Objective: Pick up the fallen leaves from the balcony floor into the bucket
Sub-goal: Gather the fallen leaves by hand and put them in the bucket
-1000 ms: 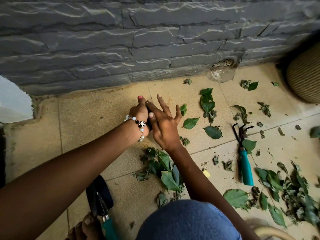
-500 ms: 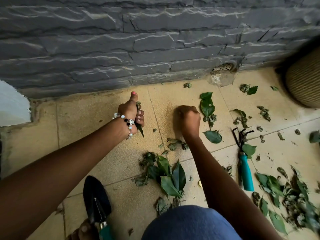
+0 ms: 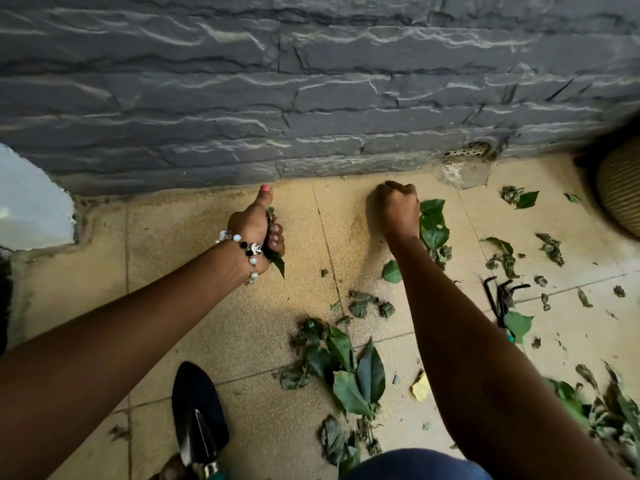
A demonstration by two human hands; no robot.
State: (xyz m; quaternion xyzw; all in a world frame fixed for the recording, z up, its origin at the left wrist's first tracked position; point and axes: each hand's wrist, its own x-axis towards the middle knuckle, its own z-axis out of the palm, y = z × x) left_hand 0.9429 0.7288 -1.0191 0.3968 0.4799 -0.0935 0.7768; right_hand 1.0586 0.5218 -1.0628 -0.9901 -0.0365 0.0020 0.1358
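The left hand (image 3: 258, 226) is clenched round a small bunch of leaves (image 3: 276, 259), thumb sticking up, with one leaf tip poking out below the fingers. It hangs just above the floor (image 3: 194, 278), most likely so it can serve as a store while the other hand gathers. The right hand (image 3: 398, 211) is balled into a fist close to the stone wall (image 3: 311, 98), right beside a large green leaf (image 3: 433, 223). Whether that fist holds anything I cannot tell, since the fingers curl away from the camera.

The bucket is not in view, so the leaves in the left hand have nowhere visible to go yet.

Leaves lie scattered over the tiles: one loose heap (image 3: 346, 368) between the two forearms, another thick patch (image 3: 609, 410) at the right edge, and many single leaves and crumbs further out. They are too many and too crumpled to count.

There are two garden tools on the floor: a black trowel (image 3: 199, 410) near the left forearm and a small hand rake (image 3: 502, 299) to the right, partly under a leaf. Both lie untouched, probably because fingers work better on so light a mess. One ribbed pot (image 3: 623, 195) stands at the far right.
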